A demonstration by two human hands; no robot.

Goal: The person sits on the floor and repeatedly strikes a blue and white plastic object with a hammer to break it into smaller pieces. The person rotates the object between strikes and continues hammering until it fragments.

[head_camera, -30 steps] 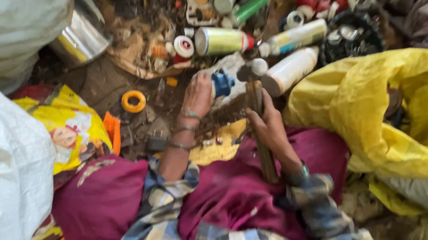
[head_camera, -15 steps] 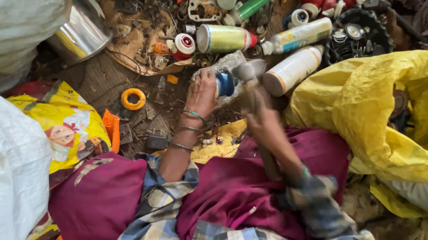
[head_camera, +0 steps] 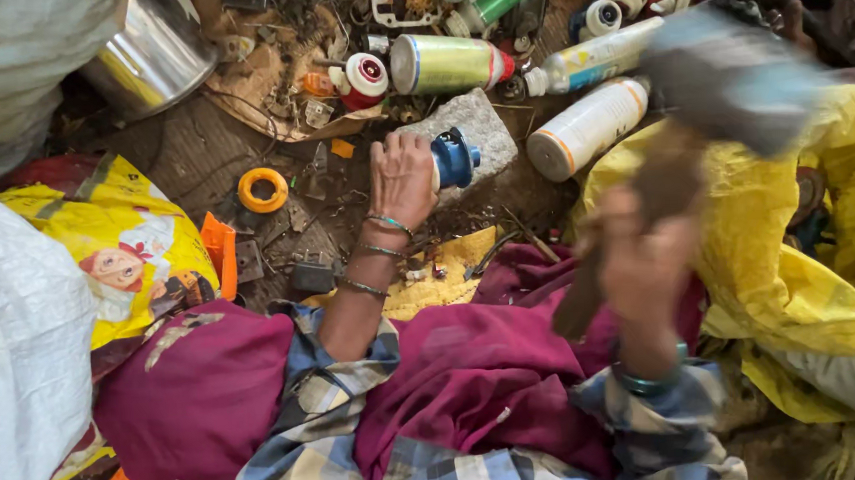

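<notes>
My left hand (head_camera: 401, 180) grips a small blue can-like object (head_camera: 454, 159) and holds it on a flat grey stone (head_camera: 480, 129). My right hand (head_camera: 640, 263) is shut on the wooden handle of a hammer (head_camera: 732, 76), raised high to the right; its head is motion-blurred. Bangles ring my left wrist. A maroon cloth (head_camera: 457, 368) covers my lap.
Spray cans and bottles (head_camera: 447, 62) lie beyond the stone, a white bottle (head_camera: 587, 126) to its right. A steel pot (head_camera: 152, 51) is upper left, an orange tape roll (head_camera: 263, 190) on the floor, a white sack (head_camera: 3, 340) left, a yellow sack (head_camera: 829, 242) right.
The hammer has swung up from the stone to a raised position at the right. My left hand keeps the blue object on the stone.
</notes>
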